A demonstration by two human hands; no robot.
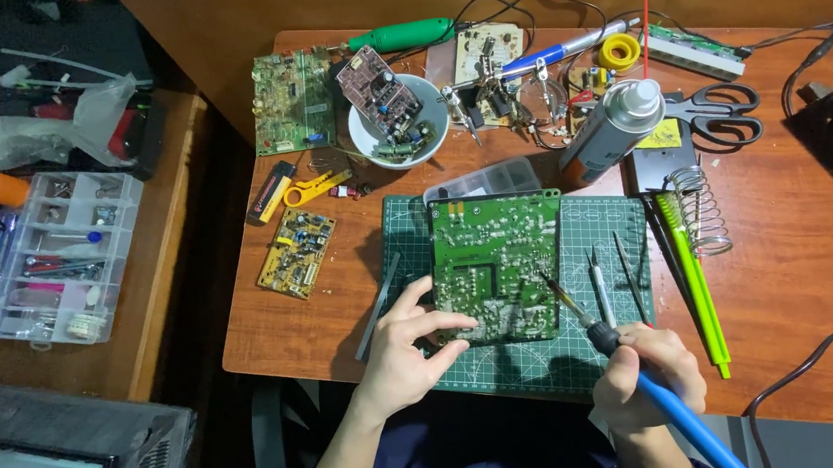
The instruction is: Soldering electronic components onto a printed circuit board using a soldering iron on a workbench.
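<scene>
Head view: green circuit board (496, 267), solder side up, centre of cutting mat (604, 218). Left hand (402, 351) pinches its 7 o'clock corner. Right hand (647, 379) fisted on blue soldering iron (639, 370) (tip at board's 4 o'clock). Step, judged: soldering a joint; next needs steady tip contact.

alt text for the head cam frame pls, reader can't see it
A person's left hand steadies a green rectangular circuit board on a green cutting mat, while the right hand holds a blue-handled soldering iron with its tip on the board. Smaller boards, a white bowl and black-handled scissors crowd the wooden table.
</scene>
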